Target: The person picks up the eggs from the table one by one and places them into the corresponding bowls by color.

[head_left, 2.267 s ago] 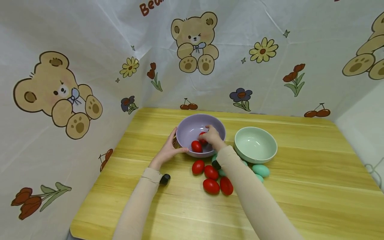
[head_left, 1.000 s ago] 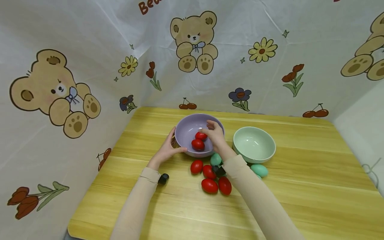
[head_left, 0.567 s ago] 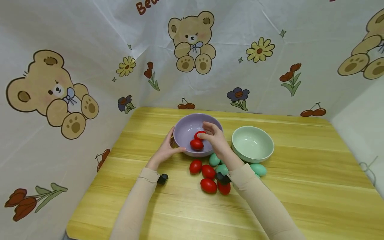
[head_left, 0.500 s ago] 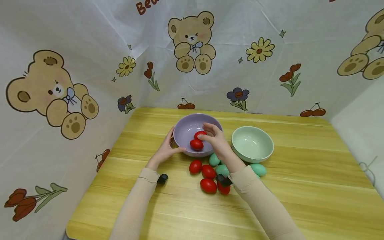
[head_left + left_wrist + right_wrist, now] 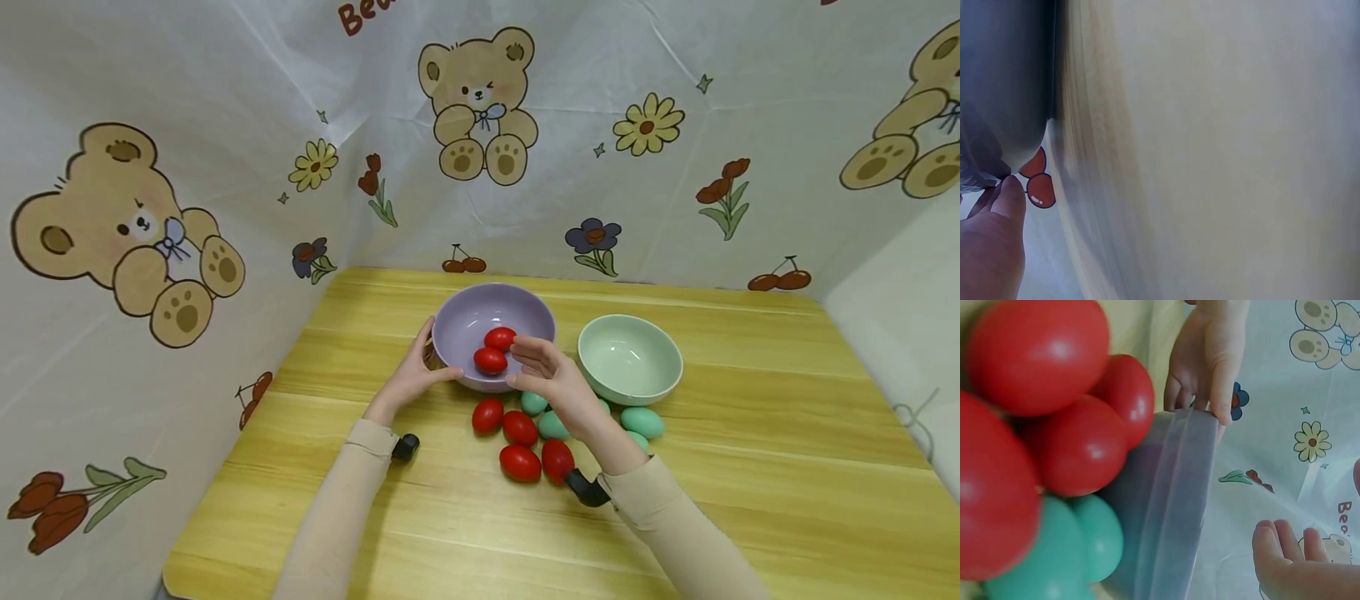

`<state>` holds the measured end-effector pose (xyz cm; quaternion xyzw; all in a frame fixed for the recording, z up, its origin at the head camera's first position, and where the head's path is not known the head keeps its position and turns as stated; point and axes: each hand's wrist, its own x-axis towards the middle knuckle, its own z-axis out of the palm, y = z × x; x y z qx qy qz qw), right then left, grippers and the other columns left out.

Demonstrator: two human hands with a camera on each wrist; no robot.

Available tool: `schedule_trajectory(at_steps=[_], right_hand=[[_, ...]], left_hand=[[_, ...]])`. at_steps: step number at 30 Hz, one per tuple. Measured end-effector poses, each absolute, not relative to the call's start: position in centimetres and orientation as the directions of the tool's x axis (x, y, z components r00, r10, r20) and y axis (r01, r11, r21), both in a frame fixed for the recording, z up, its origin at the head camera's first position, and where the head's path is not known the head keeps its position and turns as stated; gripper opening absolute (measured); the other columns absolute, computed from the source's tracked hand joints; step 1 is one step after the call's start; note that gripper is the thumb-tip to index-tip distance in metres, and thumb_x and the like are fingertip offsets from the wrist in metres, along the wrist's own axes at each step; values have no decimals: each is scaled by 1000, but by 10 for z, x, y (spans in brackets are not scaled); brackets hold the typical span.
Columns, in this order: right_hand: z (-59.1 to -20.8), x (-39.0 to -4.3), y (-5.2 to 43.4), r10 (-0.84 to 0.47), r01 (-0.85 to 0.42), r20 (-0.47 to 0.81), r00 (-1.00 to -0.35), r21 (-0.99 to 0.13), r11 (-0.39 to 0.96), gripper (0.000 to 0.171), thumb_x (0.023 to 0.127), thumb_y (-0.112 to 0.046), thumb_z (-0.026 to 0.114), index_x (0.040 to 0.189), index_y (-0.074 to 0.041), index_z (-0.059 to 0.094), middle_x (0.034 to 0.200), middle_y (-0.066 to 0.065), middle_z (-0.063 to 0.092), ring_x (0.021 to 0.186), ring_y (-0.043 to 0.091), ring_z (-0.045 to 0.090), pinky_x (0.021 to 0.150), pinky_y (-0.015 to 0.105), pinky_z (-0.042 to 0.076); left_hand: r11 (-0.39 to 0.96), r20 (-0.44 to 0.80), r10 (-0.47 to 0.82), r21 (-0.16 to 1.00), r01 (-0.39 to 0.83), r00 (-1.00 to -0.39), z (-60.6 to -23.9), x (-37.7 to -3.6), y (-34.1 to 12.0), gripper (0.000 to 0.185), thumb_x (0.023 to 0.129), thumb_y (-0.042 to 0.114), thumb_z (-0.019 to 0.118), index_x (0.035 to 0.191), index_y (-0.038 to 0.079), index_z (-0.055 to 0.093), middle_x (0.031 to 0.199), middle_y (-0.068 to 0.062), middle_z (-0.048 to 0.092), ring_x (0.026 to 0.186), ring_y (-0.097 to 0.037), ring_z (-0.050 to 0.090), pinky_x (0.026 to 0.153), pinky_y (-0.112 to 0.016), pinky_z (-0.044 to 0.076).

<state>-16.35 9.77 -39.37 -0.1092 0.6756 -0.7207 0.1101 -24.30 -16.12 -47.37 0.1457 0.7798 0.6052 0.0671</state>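
Observation:
My left hand [image 5: 411,379] holds the purple bowl [image 5: 459,321] at its left side, thumb on the front rim and fingers along the outer wall. Two red eggs, one front [image 5: 491,361] and one behind [image 5: 500,338], lie inside against each other. Over the bowl's right front edge is my right hand [image 5: 562,387], fingers extended and thumb apart, with nothing in it. In front of the bowl, several more red eggs [image 5: 520,463] lie on the table, close beside several green eggs [image 5: 553,426], some partly hidden by my right hand and wrist.
A pale green bowl [image 5: 632,350] stands right of the purple one, with nothing in it. Green eggs [image 5: 642,422] sit by its front edge. The wooden table [image 5: 787,442] meets a printed cloth wall [image 5: 555,225] at the back and left.
The right hand has let go of the rear red egg and drawn back toward the bowl's front right, its fingers spreading. The front egg has turned sideways. The left hand stays on the bowl.

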Motion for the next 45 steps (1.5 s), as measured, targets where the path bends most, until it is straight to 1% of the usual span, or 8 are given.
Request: schedule_trajectory(at_steps=[4, 10, 14, 17, 23, 30, 35, 45], right_hand=[[-396, -149, 106, -326, 22, -8, -945, -999, -39, 57, 83, -9, 68, 134, -5, 42, 133, 9, 47, 124, 25, 41, 103, 30, 33], [-401, -131, 117, -373, 45, -21, -928, -998, -54, 57, 84, -7, 67, 135, -1, 40, 134, 17, 45, 124, 30, 41, 102, 31, 35], [-407, -122, 123, -388, 52, -40, -921, -998, -22, 59, 84, -8, 67, 134, 3, 40, 132, 17, 47, 125, 34, 39, 103, 35, 33], [-413, -116, 127, -388, 50, -48, -920, -999, 4, 58, 83, -9, 69, 132, 4, 42, 131, 16, 48, 125, 37, 38, 104, 38, 31], [-427, -107, 136, -377, 60, -73, -923, -997, 47, 57, 83, -9, 69, 131, 5, 43, 133, 22, 44, 125, 36, 39, 104, 40, 31], [-437, -98, 145, -357, 56, -87, -930, -994, 96, 53, 83, -7, 68, 129, 5, 45, 132, 25, 45, 124, 35, 40, 104, 39, 31], [-442, -95, 150, -341, 76, -108, -934, -992, 106, 51, 84, -5, 67, 129, 4, 45, 132, 23, 45, 125, 32, 40, 105, 37, 30], [-452, -92, 152, -329, 68, -105, -939, -990, 124, 52, 82, -7, 70, 127, 5, 47, 130, 21, 48, 123, 34, 42, 105, 40, 30]], left_hand=[[226, 60, 304, 965, 133, -951, -474, -243, -162, 110, 73, 22, 81, 150, 15, 3, 152, -7, 13, 135, -27, 22, 108, -34, 23], [225, 57, 306, 966, 130, -950, -473, -243, -162, 110, 73, 21, 81, 150, 18, 3, 152, -7, 12, 135, -26, 22, 108, -34, 22], [221, 67, 313, 965, 141, -947, -471, -243, -161, 109, 73, 20, 81, 150, 17, 3, 152, -9, 13, 135, -28, 22, 108, -36, 22], [218, 67, 312, 966, 140, -948, -471, -242, -161, 109, 73, 19, 81, 150, 18, 3, 152, -9, 13, 135, -28, 22, 108, -36, 23], [231, 51, 314, 965, 128, -948, -469, -242, -161, 109, 74, 19, 80, 150, 17, 3, 152, -8, 12, 135, -28, 22, 108, -34, 24], [189, 69, 356, 971, 145, -932, -450, -232, -159, 108, 75, 12, 78, 148, 4, 0, 151, -21, 8, 134, -41, 17, 108, -44, 20], [214, 49, 360, 968, 133, -932, -441, -228, -158, 106, 77, 11, 77, 148, 4, -1, 151, -21, 7, 134, -39, 17, 108, -42, 21], [209, 51, 354, 969, 132, -934, -442, -228, -158, 105, 77, 11, 77, 148, 5, -1, 151, -20, 7, 135, -39, 17, 109, -42, 20]])
